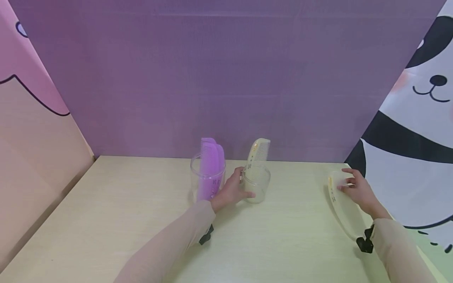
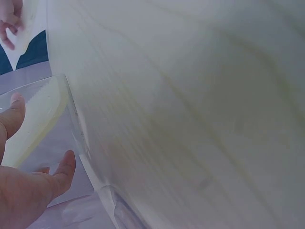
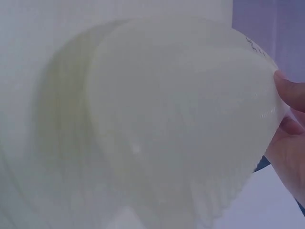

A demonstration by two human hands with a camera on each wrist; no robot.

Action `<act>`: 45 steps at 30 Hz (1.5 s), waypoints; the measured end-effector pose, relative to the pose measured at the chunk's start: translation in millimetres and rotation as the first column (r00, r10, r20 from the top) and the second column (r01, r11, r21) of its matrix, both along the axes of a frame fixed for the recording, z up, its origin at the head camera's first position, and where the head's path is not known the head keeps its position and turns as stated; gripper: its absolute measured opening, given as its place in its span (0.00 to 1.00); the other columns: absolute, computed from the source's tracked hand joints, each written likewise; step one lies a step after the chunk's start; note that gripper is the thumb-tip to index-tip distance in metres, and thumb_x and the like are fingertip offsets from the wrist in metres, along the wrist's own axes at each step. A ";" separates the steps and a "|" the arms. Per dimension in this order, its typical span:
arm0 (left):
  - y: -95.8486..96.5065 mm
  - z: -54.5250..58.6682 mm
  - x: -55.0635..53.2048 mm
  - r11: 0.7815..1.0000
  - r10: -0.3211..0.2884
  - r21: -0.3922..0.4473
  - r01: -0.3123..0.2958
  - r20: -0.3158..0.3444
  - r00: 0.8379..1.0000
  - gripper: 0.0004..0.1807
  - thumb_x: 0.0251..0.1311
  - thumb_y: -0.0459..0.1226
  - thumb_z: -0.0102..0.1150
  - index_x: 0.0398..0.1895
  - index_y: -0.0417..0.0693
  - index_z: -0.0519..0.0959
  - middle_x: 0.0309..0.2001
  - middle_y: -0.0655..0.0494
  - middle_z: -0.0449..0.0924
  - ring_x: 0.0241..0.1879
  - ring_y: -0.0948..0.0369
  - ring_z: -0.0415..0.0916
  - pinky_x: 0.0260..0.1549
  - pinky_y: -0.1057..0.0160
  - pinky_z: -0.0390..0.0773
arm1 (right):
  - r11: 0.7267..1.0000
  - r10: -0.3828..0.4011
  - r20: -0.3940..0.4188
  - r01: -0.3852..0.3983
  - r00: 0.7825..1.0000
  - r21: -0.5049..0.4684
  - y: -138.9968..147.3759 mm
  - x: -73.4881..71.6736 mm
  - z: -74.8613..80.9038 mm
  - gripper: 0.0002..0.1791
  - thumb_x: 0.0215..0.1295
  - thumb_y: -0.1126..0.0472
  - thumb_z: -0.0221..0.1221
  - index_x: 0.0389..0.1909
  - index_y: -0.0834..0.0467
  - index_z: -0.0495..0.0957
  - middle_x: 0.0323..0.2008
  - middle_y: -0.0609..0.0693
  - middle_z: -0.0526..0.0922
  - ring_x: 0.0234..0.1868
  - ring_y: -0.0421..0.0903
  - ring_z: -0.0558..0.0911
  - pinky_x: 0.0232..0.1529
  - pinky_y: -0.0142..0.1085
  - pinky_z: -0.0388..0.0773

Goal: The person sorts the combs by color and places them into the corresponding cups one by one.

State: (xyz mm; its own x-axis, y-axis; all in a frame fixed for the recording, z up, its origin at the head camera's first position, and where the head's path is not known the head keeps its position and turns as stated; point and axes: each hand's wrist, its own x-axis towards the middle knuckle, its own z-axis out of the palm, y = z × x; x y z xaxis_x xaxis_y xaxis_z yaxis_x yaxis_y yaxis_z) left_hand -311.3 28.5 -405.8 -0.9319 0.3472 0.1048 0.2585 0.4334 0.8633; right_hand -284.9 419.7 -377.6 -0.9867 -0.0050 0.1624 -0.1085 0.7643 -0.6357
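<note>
My left hand [image 1: 233, 190] holds a clear plastic cup [image 1: 261, 192], thumb at its front and fingers around its left side. A cream comb [image 1: 257, 157] stands tilted in that cup, its top above the rim. In the left wrist view, the fingertips rest along the cup wall [image 2: 76, 119]. At the table's right side my right hand [image 1: 359, 194] pinches another pale cream comb [image 1: 333, 199]. The right wrist view shows this comb [image 3: 186, 105] large and close, thumb at its edge and teeth facing down.
Left of my left hand, a second clear cup [image 1: 194, 179] holds purple combs [image 1: 210, 161] standing upright. Behind the cups rises a purple wall [image 1: 226, 78]. The wooden table [image 1: 141, 196] ends at the right near a panda-patterned panel [image 1: 407, 157].
</note>
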 end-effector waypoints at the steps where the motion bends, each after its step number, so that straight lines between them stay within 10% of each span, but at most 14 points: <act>1: 0.1 0.3 0.3 1.000 0.002 -0.001 -0.002 0.004 1.000 0.52 0.42 0.38 0.71 0.68 0.47 0.48 0.66 0.48 0.60 0.63 0.50 0.63 0.62 0.52 0.66 | 1.000 0.002 -0.019 -0.002 1.000 -0.012 -1.4 -0.1 1.9 0.35 0.60 0.67 0.56 0.64 0.71 0.48 0.50 0.76 0.65 0.38 0.48 0.79 0.29 0.21 0.73; 8: 0.5 1.5 0.5 1.000 0.007 -0.001 -0.007 0.001 1.000 0.51 0.42 0.38 0.71 0.68 0.46 0.49 0.66 0.47 0.61 0.63 0.50 0.63 0.61 0.52 0.66 | 0.999 -0.011 -0.094 0.006 0.996 -0.050 -16.8 -2.3 14.9 0.34 0.62 0.67 0.54 0.64 0.72 0.48 0.48 0.77 0.68 0.30 0.21 0.69 0.27 0.21 0.75; 26: -0.2 0.4 -0.3 1.000 0.007 0.006 -0.007 0.002 1.000 0.51 0.42 0.38 0.71 0.68 0.48 0.49 0.66 0.50 0.60 0.63 0.51 0.63 0.62 0.52 0.65 | 0.986 0.001 -0.188 -0.032 0.982 -0.163 -61.9 -11.8 44.1 0.31 0.64 0.64 0.53 0.62 0.70 0.52 0.53 0.75 0.69 0.34 0.19 0.68 0.31 0.14 0.72; 33: -1.4 1.0 0.4 1.000 0.005 0.002 -0.005 -0.004 1.000 0.51 0.43 0.38 0.71 0.68 0.48 0.49 0.66 0.49 0.60 0.63 0.51 0.63 0.62 0.51 0.65 | 0.964 0.020 -0.234 -0.081 0.972 -0.254 -79.6 -15.8 50.1 0.26 0.62 0.66 0.55 0.57 0.65 0.56 0.41 0.37 0.73 0.37 0.22 0.73 0.35 0.17 0.75; 37: -2.2 1.0 0.6 1.000 -0.005 0.011 0.005 -0.002 1.000 0.50 0.43 0.38 0.71 0.68 0.48 0.49 0.66 0.50 0.60 0.63 0.52 0.63 0.62 0.52 0.64 | 0.957 0.027 -0.223 -0.090 0.975 -0.276 -89.3 -17.2 55.8 0.24 0.63 0.64 0.54 0.57 0.59 0.58 0.44 0.40 0.72 0.39 0.26 0.74 0.36 0.18 0.75; 45: -2.2 0.7 0.4 1.000 0.002 0.003 -0.002 0.012 1.000 0.51 0.43 0.38 0.70 0.68 0.50 0.48 0.67 0.51 0.59 0.64 0.52 0.62 0.63 0.51 0.64 | 0.874 0.047 -0.233 -0.152 0.971 -0.461 -111.3 -17.1 71.3 0.21 0.61 0.69 0.55 0.52 0.48 0.62 0.42 0.34 0.74 0.41 0.29 0.75 0.39 0.16 0.75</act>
